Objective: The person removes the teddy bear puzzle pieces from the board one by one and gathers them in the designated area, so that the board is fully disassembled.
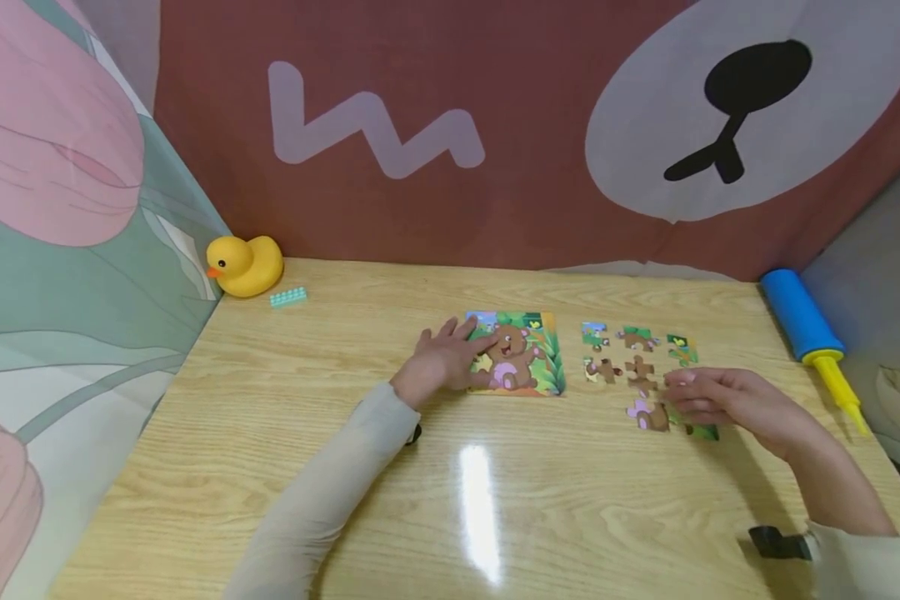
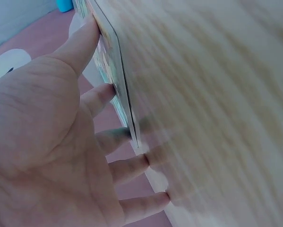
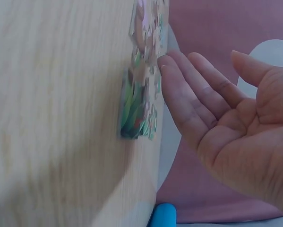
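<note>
A flat puzzle board (image 1: 527, 354) with a brown bear picture lies on the table. My left hand (image 1: 441, 360) rests on its left side with fingers spread; in the left wrist view the thumb and some fingertips touch the board (image 2: 116, 61), while the others touch the table. Several loose jigsaw pieces (image 1: 647, 414) lie in rough rows to the right of the board. Above the right-hand pieces hovers my right hand (image 1: 735, 404), partly covering them. From the right wrist view, its fingers are loosely extended, hold nothing and stand apart from the pieces (image 3: 136, 109).
A yellow rubber duck (image 1: 247, 267) and a mint toy brick (image 1: 288, 297) sit at the table's back left corner. A blue and yellow pump-like toy (image 1: 806, 321) lies along the right edge. Behind the wooden table (image 1: 360, 517) hangs a brown printed cloth (image 1: 420, 217).
</note>
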`<state>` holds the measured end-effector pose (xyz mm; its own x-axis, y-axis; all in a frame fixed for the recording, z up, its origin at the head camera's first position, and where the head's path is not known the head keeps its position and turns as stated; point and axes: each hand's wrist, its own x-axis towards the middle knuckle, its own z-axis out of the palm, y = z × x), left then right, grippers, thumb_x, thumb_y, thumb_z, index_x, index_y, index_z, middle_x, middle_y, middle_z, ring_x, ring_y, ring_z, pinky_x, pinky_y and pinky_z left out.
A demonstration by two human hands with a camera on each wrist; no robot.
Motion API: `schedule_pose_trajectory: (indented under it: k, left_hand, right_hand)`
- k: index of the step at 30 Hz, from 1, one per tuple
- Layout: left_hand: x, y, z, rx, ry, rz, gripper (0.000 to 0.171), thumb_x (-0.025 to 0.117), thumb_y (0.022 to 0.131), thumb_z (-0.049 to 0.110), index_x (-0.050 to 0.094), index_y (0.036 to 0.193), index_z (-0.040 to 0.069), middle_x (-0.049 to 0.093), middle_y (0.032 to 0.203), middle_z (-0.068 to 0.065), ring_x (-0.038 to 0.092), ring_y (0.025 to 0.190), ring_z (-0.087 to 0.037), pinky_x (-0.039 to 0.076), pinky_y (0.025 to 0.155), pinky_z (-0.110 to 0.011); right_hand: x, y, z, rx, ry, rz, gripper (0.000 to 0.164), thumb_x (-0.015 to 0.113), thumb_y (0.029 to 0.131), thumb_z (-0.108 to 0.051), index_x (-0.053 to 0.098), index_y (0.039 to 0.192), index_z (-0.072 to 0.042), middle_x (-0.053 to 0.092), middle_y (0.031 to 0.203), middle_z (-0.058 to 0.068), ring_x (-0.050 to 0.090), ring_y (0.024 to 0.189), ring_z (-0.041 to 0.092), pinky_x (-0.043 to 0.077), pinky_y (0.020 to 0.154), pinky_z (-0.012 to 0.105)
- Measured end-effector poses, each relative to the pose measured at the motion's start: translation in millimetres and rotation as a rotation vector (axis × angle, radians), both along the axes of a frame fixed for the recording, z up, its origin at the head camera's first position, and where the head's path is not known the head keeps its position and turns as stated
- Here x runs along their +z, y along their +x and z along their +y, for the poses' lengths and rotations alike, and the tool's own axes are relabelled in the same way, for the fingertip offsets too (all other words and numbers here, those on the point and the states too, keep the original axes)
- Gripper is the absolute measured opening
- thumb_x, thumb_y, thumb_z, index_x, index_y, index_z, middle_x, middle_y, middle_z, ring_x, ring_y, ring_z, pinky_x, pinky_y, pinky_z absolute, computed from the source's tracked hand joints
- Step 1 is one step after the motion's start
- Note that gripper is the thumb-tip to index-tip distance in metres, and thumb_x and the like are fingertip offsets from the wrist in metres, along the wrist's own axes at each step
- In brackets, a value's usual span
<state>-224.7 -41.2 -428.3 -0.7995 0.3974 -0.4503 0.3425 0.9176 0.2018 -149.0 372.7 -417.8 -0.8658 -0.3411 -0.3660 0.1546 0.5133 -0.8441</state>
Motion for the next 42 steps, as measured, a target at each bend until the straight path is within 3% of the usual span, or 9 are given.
schedule_pose_trajectory:
  k: [9, 15, 20, 28, 34, 42]
  left_hand:
    - [-4.6, 1.2, -3.0, 0.003, 0.025, 0.016, 0.084, 0.057, 0.093, 0.068, 0.015, 0.161, 0.045, 0.004, 0.173, 0.0, 0.006, 0.16, -0.032, 0.013, 0.124, -0.066]
    - [-7.1, 1.7, -5.1, 0.005, 0.038, 0.038, 0.088, 0.059, 0.092, 0.067, 0.012, 0.162, 0.044, 0.002, 0.174, -0.001, 0.009, 0.159, -0.033, 0.016, 0.123, -0.066]
    - [-7.1, 2.3, -9.1, -0.013, 0.058, 0.043, 0.097, 0.064, 0.088, 0.07, 0.009, 0.163, 0.043, 0.001, 0.174, -0.003, 0.009, 0.159, -0.035, 0.016, 0.123, -0.065]
    - [-3.6, 1.7, -22.5, -0.025, 0.043, 0.029, 0.107, 0.067, 0.083, 0.073, 0.007, 0.164, 0.037, -0.001, 0.173, -0.002, 0.006, 0.159, -0.036, 0.014, 0.125, -0.063]
    - [-2.2, 1.5, -25.3, -0.032, 0.027, 0.003, 0.107, 0.065, 0.085, 0.072, 0.005, 0.164, 0.033, -0.002, 0.173, 0.001, 0.002, 0.16, -0.035, 0.011, 0.126, -0.061]
    - [-2.1, 0.3, -22.9, -0.027, -0.004, 0.009, 0.106, 0.063, 0.085, 0.074, 0.005, 0.164, 0.033, -0.001, 0.173, 0.003, 0.003, 0.16, -0.033, 0.011, 0.126, -0.06]
  right_hand:
    - [4.7, -12.9, -28.0, 0.032, 0.001, 0.05, 0.056, 0.038, 0.112, -0.033, 0.046, 0.145, 0.011, 0.06, 0.138, 0.026, 0.07, 0.11, 0.007, 0.059, 0.088, 0.026]
    - [4.4, -28.4, -62.6, 0.02, -0.032, 0.007, 0.061, 0.043, 0.11, -0.039, 0.043, 0.149, 0.007, 0.045, 0.151, 0.031, 0.066, 0.116, 0.014, 0.058, 0.093, 0.03]
    - [-4.6, -44.3, -96.3, 0.044, -0.089, -0.027, 0.055, 0.046, 0.11, -0.033, 0.045, 0.148, 0.006, 0.056, 0.142, 0.031, 0.066, 0.119, 0.028, 0.058, 0.096, 0.037]
    - [-16.5, -66.5, -149.0, 0.079, -0.136, -0.084, 0.044, 0.042, 0.109, -0.016, 0.051, 0.141, 0.012, 0.059, 0.136, 0.033, 0.068, 0.114, 0.03, 0.058, 0.095, 0.034]
    - [-18.7, -71.9, -178.8, 0.047, -0.161, -0.138, 0.044, 0.042, 0.109, -0.017, 0.05, 0.143, 0.009, 0.059, 0.139, 0.03, 0.068, 0.117, 0.031, 0.058, 0.096, 0.035]
    - [-21.8, -71.1, -201.2, -0.007, -0.311, -0.225, 0.047, 0.043, 0.11, -0.019, 0.043, 0.149, 0.007, 0.055, 0.142, 0.031, 0.07, 0.112, 0.025, 0.058, 0.096, 0.035]
